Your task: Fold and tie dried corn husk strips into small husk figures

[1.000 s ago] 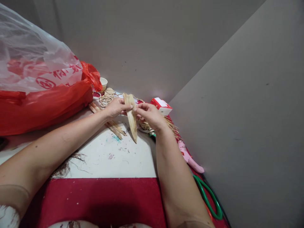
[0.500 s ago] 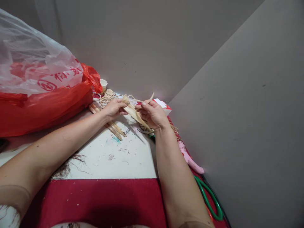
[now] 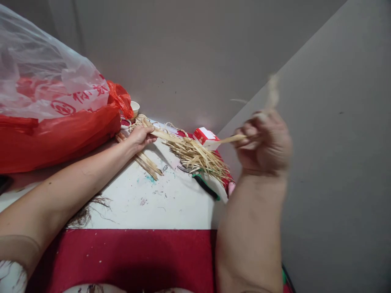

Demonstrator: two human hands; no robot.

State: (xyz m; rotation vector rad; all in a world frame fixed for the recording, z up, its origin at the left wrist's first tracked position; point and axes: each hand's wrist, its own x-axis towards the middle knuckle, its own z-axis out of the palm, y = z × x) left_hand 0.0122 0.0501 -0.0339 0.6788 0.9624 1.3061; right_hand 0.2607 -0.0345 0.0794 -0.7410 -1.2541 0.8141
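Note:
My left hand pinches the end of a flat, pale dried plant strip, which runs right over a pile of thin split strips. Raised off to the right is my right hand, smeared by motion, its fingers closed round a narrow dried fibre. One end of this fibre sticks out to the left of the hand; a blurred pale end rises above it. Whether the fibre still joins the strip in my left hand I cannot tell. Long brownish dried stalks lie on the table below my left hand.
A red and clear plastic bag bulks at the left, with a white cup and coiled cord behind. A red-and-white box stands by the pile. A green-and-black handled tool lies before it. Grey walls close the back and right.
My right hand has swung right and up, away from my left, drawing a narrow fibre with it. My left hand has shifted slightly left. The strip pile and box now show more fully.

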